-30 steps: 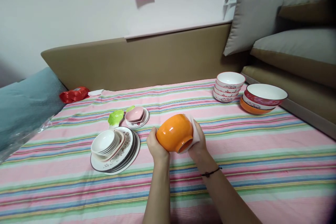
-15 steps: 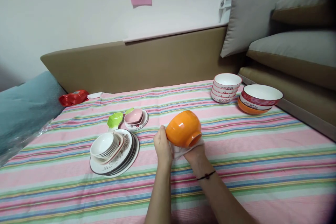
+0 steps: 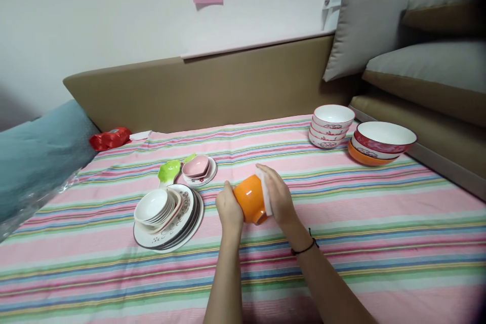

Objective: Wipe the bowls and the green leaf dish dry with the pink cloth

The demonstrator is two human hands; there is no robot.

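Note:
I hold an orange bowl (image 3: 249, 201) between both hands, a little above the striped cloth (image 3: 341, 212). It lies tilted, with its foot ring turned towards me. My left hand (image 3: 229, 208) grips its left side, fingers curled round the rim. My right hand (image 3: 277, 195) lies over its top right side, pressing a white cloth (image 3: 265, 193) against the bowl. A dark band circles my right wrist.
Left of my hands stands a stack of plates with small white dishes (image 3: 167, 211). Behind it are a green leaf dish (image 3: 168, 171) and a pink dish (image 3: 196, 166). Stacked bowls (image 3: 331, 125) and larger bowls (image 3: 381, 142) stand far right. Cushions and a sofa back border the surface.
The bowl has come down and turned. My right hand with the cloth moved from under the bowl to over its top right side. My left hand kept its hold.

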